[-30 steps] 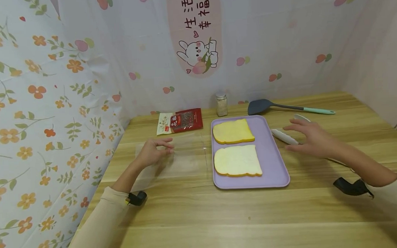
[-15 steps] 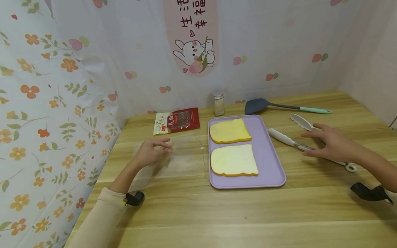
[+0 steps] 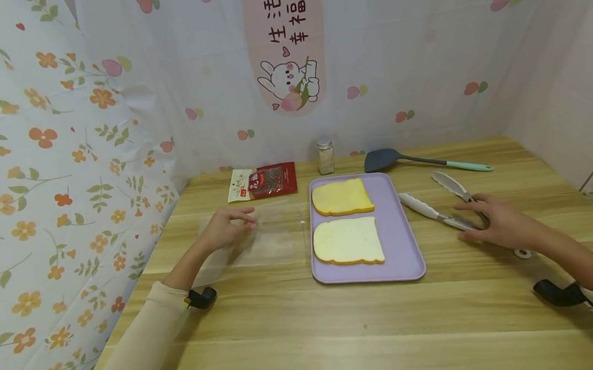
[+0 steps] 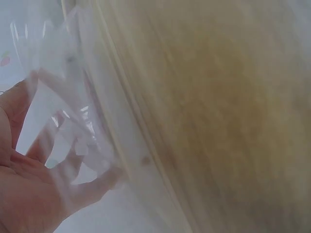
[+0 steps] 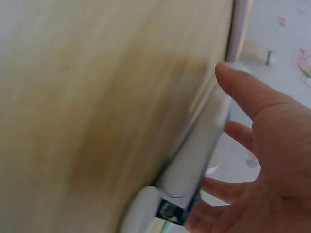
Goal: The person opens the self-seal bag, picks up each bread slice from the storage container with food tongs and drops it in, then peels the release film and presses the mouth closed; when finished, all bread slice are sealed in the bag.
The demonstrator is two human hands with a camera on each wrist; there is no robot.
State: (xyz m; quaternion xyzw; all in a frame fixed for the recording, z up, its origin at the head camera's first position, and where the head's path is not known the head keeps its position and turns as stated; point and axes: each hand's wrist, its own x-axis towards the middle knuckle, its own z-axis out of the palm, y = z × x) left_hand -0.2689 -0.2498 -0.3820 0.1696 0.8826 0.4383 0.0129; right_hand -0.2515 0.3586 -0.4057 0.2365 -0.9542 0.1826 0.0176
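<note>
My left hand (image 3: 224,229) rests over a clear plastic piece (image 3: 279,235) at the table's left, fingers loosely bent; in the left wrist view the see-through plastic (image 4: 73,63) overlaps the fingers. My right hand (image 3: 502,225) is at a pair of metal tongs with white tips (image 3: 419,206) lying splayed on the table. Its thumb and fingers stand apart at the two arms, and the palm hides part of the handles. From the right wrist, the tongs (image 5: 189,155) show between the spread thumb and fingers.
A lilac tray (image 3: 403,246) with two bread slices (image 3: 348,240) stands between my hands. Behind are a red-and-cream spice packet (image 3: 264,182), a lidded glass jar (image 3: 325,157) and a dark spatula with mint handle (image 3: 414,158). Patterned curtains border the table's back and left.
My right hand has moved right and down from over the tongs' tips to their handles, its fingers drawing closer. The left hand stays put. The head view has shifted slightly.
</note>
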